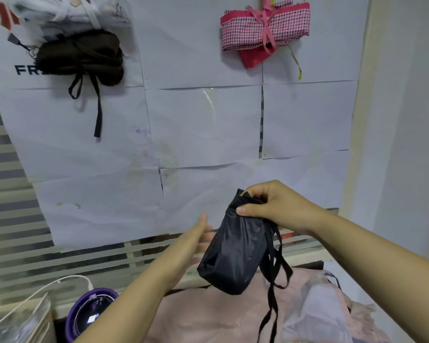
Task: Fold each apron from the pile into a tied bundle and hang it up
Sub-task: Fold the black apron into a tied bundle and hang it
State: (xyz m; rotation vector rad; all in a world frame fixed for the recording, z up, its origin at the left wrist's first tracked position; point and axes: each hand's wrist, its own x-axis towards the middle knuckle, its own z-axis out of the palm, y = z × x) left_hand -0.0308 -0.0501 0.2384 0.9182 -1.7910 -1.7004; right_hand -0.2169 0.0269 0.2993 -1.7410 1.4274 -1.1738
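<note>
Head view: the right hand [270, 206] pinches the gathered top of a folded black apron [233, 253], held in the air above the pink pile [208, 318] and in front of the papered wall [203, 125]. The left hand [195, 237] is flat, fingers straight, holding nothing, just beside the roll's left flank. Black straps [272, 297] hang loose below the right wrist. No knot is visible, so the apron is judged folded but not yet tied. Recommended: the left hand cups and squeezes the roll so it cannot unfurl, and the straps are wound tight round the middle and knotted, leaving a loop for hanging. A brown bundle [82, 58] and a pink checked bundle [265, 28] already hang on the wall, well apart.
</note>
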